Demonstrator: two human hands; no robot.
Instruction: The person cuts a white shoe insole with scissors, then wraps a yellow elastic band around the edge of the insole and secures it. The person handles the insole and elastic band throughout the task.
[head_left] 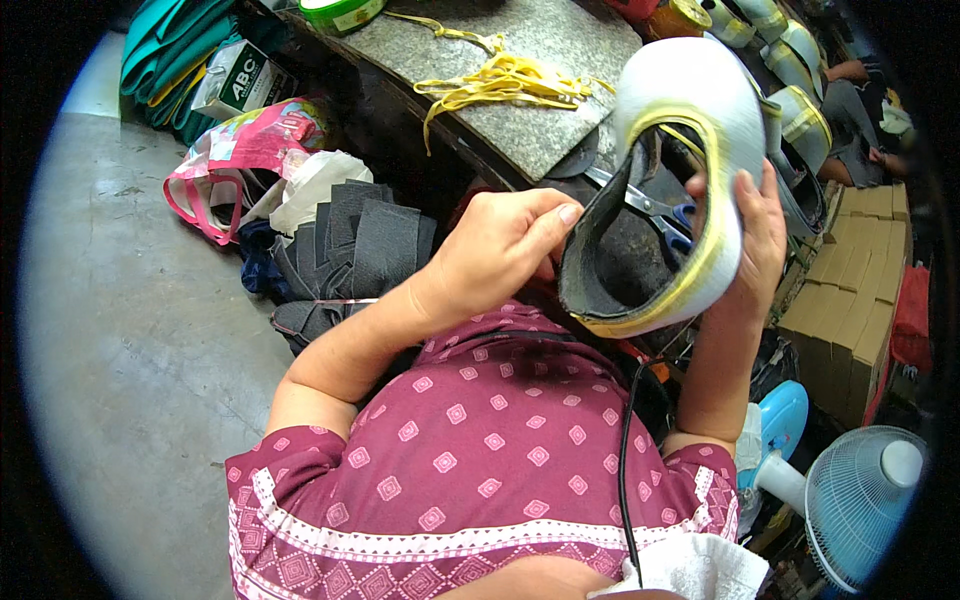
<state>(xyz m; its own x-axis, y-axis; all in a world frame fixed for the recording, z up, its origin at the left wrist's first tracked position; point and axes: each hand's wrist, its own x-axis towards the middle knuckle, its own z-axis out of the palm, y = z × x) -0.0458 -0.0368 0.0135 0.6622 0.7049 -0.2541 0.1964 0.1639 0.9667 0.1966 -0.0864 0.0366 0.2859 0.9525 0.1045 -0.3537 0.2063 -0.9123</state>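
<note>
A white, shoe-shaped piece point(685, 85) with yellow edging and a dark felt-like lining is held up in front of me. My right hand point(757, 235) grips its right side, with the fingers partly behind and inside the rim. My left hand point(510, 235) is closed at its left edge, thumb and forefinger pinching the dark lining point(600, 235). Through the opening I see scissors point(660, 212) with blue handles, lying on the bench. A tangle of yellow strips point(510, 85) lies just beyond, on a grey stone slab point(540, 135).
Stacked dark felt pieces point(375, 245) and a pink bag point(230, 165) sit at the left. More white pieces with yellow edging point(800, 115) are piled at the far right, near another person's hand. Cardboard point(850, 270) and a fan point(865, 500) stand at the right.
</note>
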